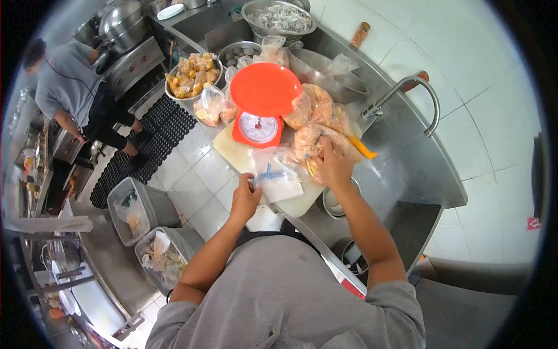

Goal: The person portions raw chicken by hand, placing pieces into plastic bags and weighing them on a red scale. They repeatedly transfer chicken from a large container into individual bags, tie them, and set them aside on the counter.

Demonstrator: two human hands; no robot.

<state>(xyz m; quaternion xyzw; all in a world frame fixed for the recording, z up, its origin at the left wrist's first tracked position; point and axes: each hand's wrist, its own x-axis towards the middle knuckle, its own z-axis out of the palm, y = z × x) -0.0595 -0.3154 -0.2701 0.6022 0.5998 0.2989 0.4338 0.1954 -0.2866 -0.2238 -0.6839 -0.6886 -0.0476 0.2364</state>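
My left hand (pixel 246 198) is at the near edge of the cutting board (pixel 303 203), its curled fingers at the side of a clear plastic bag (pixel 271 168) with blue print. That bag lies flat over a white sheet. My right hand (pixel 336 166) is at a large open bag of peach-coloured food (pixel 308 139), which looks like raw meat. Its fingers are bent into the food, and their tips are partly hidden. Behind the flat bag stands a red kitchen scale (pixel 257 129) with a round red pan (pixel 265 89). A yellow handle (pixel 363 148) sticks out beside the meat bag.
A bowl of bagged yellow food (pixel 195 93) stands left of the scale, near filled clear bags (pixel 210 106). A colander (pixel 328 74) and tap (pixel 433 104) are at the sink. Two grey bins (pixel 129 212) stand on the floor. Another person (pixel 72 87) stands at far left.
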